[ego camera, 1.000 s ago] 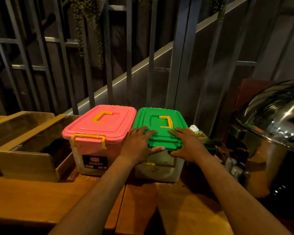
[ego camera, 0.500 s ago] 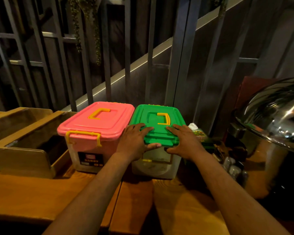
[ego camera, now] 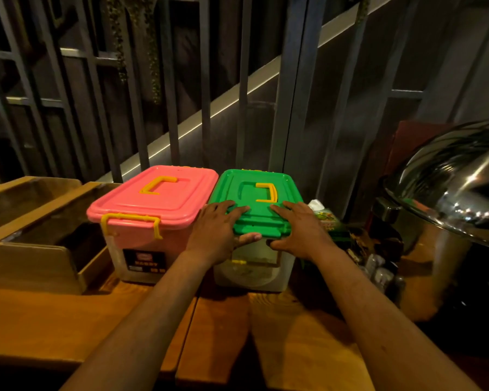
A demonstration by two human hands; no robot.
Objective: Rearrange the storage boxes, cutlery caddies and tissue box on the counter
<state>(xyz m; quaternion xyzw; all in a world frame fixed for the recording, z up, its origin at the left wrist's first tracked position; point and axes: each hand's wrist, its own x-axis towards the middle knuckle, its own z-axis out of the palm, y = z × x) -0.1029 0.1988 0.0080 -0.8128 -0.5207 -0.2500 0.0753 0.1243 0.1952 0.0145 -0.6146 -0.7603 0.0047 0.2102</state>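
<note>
Both hands, left hand [ego camera: 218, 230] and right hand [ego camera: 299, 230], had their grip clamped on the green-lidded box [ego camera: 256, 221], touching the pink-lidded box [ego camera: 153, 218] on the tabletop [ego camera: 54, 320], with the tissue box [ego camera: 326, 218] just beside it seemingly unplaced.

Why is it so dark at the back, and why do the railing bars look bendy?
In the head view, the light is dim and warm, so the wall behind goes murky, while the pink lid and green lid stay bright; the wide-angle lens bows the railing bars near the edges; the shiny steel dome throws white glare spots.
</note>
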